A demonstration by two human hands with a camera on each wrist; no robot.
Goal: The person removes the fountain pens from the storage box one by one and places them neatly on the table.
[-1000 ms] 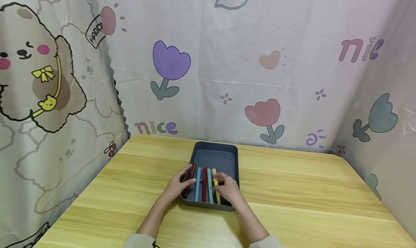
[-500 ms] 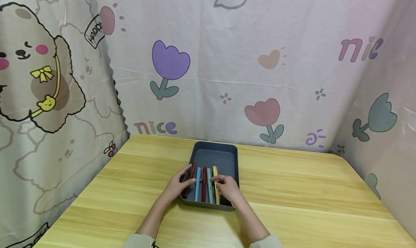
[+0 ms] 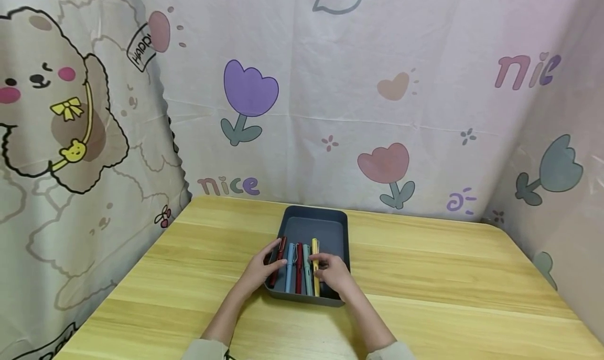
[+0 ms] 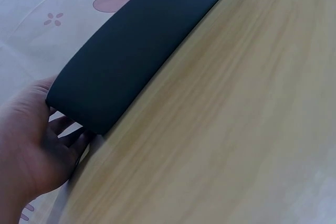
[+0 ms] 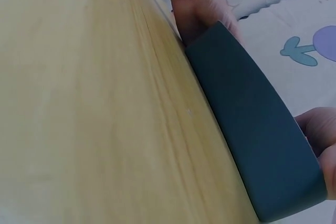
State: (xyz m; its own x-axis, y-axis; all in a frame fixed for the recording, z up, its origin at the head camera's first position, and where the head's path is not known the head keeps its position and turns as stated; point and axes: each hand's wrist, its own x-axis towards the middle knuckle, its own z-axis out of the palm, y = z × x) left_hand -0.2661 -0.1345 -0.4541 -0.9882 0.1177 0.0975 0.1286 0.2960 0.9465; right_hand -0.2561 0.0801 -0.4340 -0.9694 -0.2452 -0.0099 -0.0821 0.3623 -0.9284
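A dark grey tray holds several pens side by side in its near half. From the left lie a dark maroon pen, a blue pen, a red pen, a pale green pen and a yellow pen. My left hand grips the tray's left side, thumb reaching inside over the rim, fingers outside. My right hand reaches over the right side and pinches the yellow pen between thumb and index finger. Both wrist views show mainly the tray's outer front wall, hiding the pens.
The tray stands on a light wood-grain table. A printed cloth with flowers and lettering hangs behind the table's back edge and along both sides. The tray's far half shows bare floor beyond the pens.
My right hand has turned the slanted yellow pen straighter and nudged it slightly away, so its top sits farther up the tray. The left hand and the other pens stay put.
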